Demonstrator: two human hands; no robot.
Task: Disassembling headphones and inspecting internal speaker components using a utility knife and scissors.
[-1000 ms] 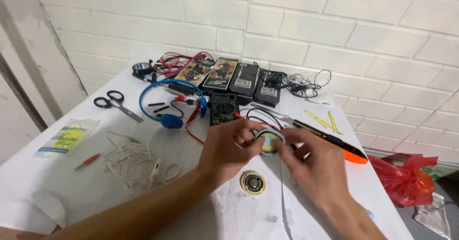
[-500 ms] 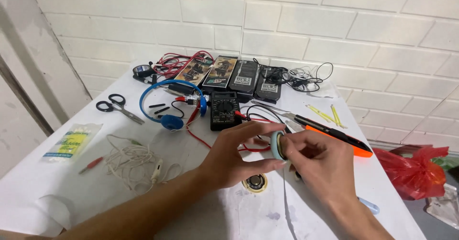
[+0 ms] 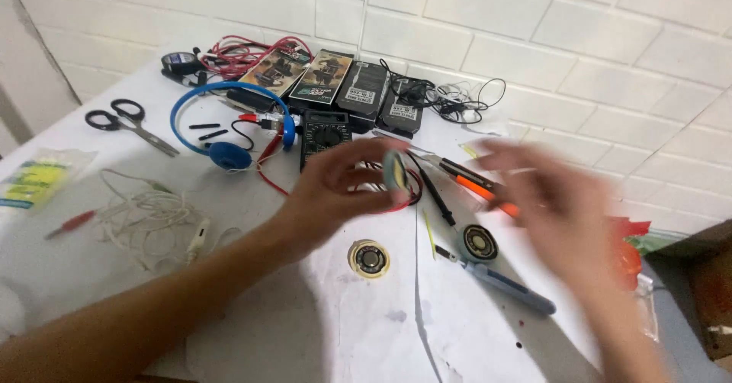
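From the head view, our left hand (image 3: 335,188) pinches a small round disc (image 3: 395,171) on edge above the white bench (image 3: 305,329), raised higher than half a second ago, when both hands met on it. Our right hand (image 3: 564,207) has let go and swung off to the right (too blurred to be sure, though the fingers look spread), so the disc now rests with the left alone. Below lie two round bearings (image 3: 369,259), the multimeter (image 3: 324,133) and blue headphones (image 3: 221,135).
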